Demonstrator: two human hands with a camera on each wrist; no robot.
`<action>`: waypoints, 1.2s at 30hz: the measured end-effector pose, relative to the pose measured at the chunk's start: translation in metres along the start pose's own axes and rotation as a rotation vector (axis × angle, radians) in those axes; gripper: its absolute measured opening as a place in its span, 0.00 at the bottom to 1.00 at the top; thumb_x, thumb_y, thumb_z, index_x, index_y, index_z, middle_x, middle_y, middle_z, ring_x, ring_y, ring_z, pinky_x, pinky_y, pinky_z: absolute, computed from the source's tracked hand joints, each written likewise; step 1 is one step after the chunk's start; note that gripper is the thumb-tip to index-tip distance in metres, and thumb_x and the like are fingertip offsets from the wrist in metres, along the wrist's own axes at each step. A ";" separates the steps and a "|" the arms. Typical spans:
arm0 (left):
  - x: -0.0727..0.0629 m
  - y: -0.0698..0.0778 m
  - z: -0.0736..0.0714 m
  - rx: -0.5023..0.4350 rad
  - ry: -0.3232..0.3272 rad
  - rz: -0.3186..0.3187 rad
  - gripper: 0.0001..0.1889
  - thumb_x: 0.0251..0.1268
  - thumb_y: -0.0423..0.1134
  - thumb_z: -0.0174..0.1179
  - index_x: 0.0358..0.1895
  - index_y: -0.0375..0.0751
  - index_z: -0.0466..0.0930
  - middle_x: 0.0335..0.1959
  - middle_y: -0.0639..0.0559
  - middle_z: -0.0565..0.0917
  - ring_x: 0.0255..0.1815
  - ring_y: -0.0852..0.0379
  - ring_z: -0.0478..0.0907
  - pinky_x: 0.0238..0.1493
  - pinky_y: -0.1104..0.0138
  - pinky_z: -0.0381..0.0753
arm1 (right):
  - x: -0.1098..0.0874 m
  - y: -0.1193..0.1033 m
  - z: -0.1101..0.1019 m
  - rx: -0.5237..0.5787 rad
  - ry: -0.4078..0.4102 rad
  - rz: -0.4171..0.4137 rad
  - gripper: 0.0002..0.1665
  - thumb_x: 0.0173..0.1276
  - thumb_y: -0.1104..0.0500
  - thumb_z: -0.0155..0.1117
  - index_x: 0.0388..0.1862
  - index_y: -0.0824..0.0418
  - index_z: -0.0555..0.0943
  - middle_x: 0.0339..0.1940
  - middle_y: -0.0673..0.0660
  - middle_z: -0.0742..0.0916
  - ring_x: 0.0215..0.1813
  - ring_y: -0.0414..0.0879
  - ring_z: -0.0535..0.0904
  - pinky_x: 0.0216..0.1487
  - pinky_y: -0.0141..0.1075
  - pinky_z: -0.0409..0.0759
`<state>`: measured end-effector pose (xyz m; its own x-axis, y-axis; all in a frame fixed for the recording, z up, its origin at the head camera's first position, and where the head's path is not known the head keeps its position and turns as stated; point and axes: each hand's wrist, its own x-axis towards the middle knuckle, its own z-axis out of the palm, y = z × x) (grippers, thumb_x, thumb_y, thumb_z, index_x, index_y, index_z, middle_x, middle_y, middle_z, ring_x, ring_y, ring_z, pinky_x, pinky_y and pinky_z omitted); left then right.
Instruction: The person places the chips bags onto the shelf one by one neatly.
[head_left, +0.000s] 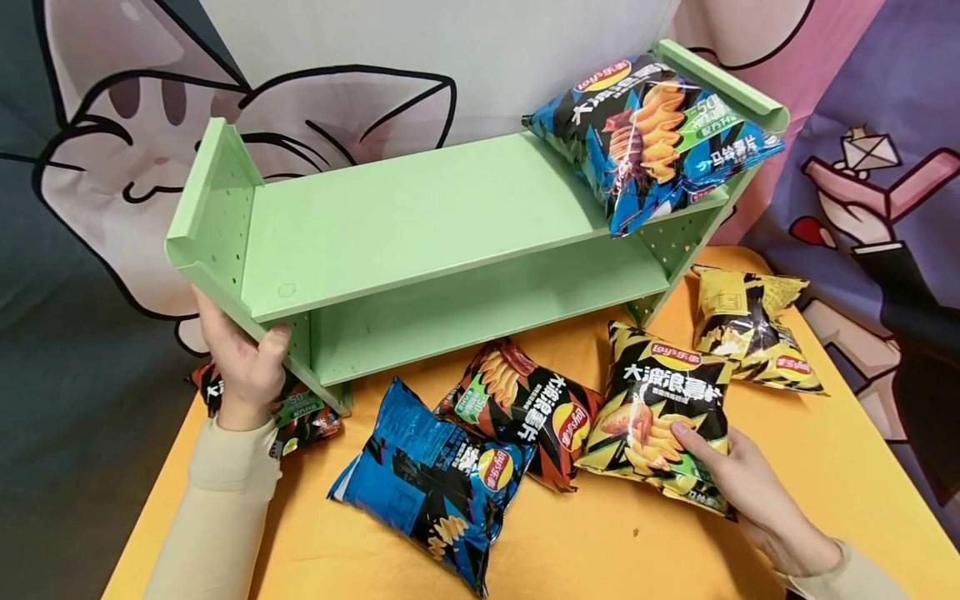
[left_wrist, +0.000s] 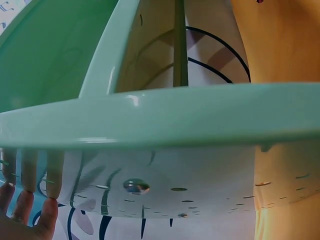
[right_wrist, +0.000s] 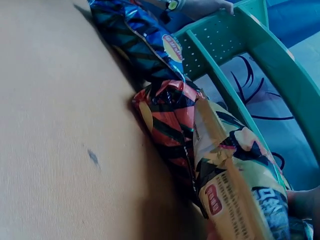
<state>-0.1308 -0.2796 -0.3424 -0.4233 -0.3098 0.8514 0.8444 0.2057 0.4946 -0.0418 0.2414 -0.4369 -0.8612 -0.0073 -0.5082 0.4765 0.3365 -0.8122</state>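
Yellow-and-black chip bag [head_left: 652, 412] is held in front of the right end of the green shelf [head_left: 390, 229], its lower right part pinched by the right hand [head_left: 761, 496], with the thumb on the printed face and the fingers behind. Low weight is to be expected, with a soft, puffed body, slippery film and brittle contents. Hold is best taken at a sealed end or lower corner; squeezing of the middle is best avoided, as the contents could be crushed.

Left of the right hand, the red-and-black bag [head_left: 525, 408] is partly overlapped in view; the blue-and-black bag [head_left: 435, 492] is placed nearer the left hand [head_left: 243, 358]. Beyond the right hand, the second yellow bag [head_left: 753, 329] is laid on the table [head_left: 600, 554].

One side panel [head_left: 217, 221] of the shelf is gripped by the left hand. Its rolled edges appear stiff, and film could be caught at the corners. The upper blue bag [head_left: 652, 137] is seated at the end away from the left hand, overhanging the front edge. Open room is offered between the two, and on the lower tier [head_left: 480, 304], where height is limited. Behind the left wrist, the second red bag [head_left: 303, 412] is partly hidden.
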 end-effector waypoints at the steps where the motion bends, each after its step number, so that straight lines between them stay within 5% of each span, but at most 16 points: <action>1: 0.000 0.000 0.000 0.000 -0.002 0.003 0.44 0.34 0.40 0.55 0.64 0.18 0.68 0.52 0.31 0.79 0.53 0.46 0.75 0.67 0.56 0.70 | -0.001 0.000 0.000 0.001 0.009 -0.020 0.38 0.77 0.37 0.56 0.77 0.55 0.67 0.53 0.32 0.83 0.52 0.27 0.78 0.52 0.24 0.77; 8: 0.000 -0.001 0.001 -0.001 -0.011 0.013 0.44 0.35 0.41 0.56 0.64 0.18 0.68 0.52 0.30 0.79 0.53 0.45 0.75 0.67 0.55 0.70 | -0.007 -0.003 -0.002 0.013 0.099 -0.235 0.21 0.80 0.48 0.56 0.69 0.47 0.74 0.45 0.30 0.89 0.46 0.30 0.86 0.47 0.25 0.81; 17: 0.000 0.000 0.001 -0.001 -0.018 0.013 0.44 0.36 0.41 0.56 0.64 0.18 0.67 0.53 0.30 0.79 0.54 0.45 0.75 0.67 0.56 0.70 | -0.016 -0.001 -0.007 -0.241 0.190 -0.356 0.31 0.79 0.50 0.58 0.74 0.63 0.71 0.46 0.24 0.83 0.46 0.19 0.75 0.47 0.18 0.72; 23: 0.000 0.001 -0.001 0.009 -0.018 0.007 0.44 0.35 0.39 0.54 0.65 0.18 0.67 0.53 0.30 0.79 0.53 0.46 0.75 0.66 0.56 0.70 | -0.025 -0.005 -0.015 -0.283 0.251 -0.523 0.23 0.77 0.58 0.61 0.68 0.60 0.77 0.51 0.25 0.84 0.52 0.19 0.78 0.50 0.15 0.71; 30: 0.001 0.000 -0.002 0.014 -0.019 -0.005 0.44 0.33 0.36 0.50 0.64 0.18 0.67 0.52 0.32 0.79 0.52 0.48 0.73 0.64 0.59 0.69 | -0.044 -0.035 -0.022 -0.241 0.344 -0.740 0.25 0.69 0.74 0.62 0.62 0.55 0.80 0.45 0.34 0.88 0.43 0.26 0.83 0.45 0.17 0.77; 36: 0.001 0.001 -0.002 0.008 -0.016 -0.007 0.44 0.32 0.36 0.51 0.65 0.18 0.67 0.53 0.31 0.79 0.53 0.46 0.74 0.66 0.56 0.70 | -0.055 -0.076 -0.028 -0.206 0.371 -0.982 0.32 0.61 0.80 0.64 0.65 0.65 0.78 0.51 0.42 0.88 0.49 0.30 0.82 0.51 0.18 0.75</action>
<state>-0.1300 -0.2815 -0.3419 -0.4343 -0.2963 0.8506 0.8387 0.2114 0.5019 -0.0359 0.2423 -0.3390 -0.8682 -0.0865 0.4886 -0.4637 0.4917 -0.7370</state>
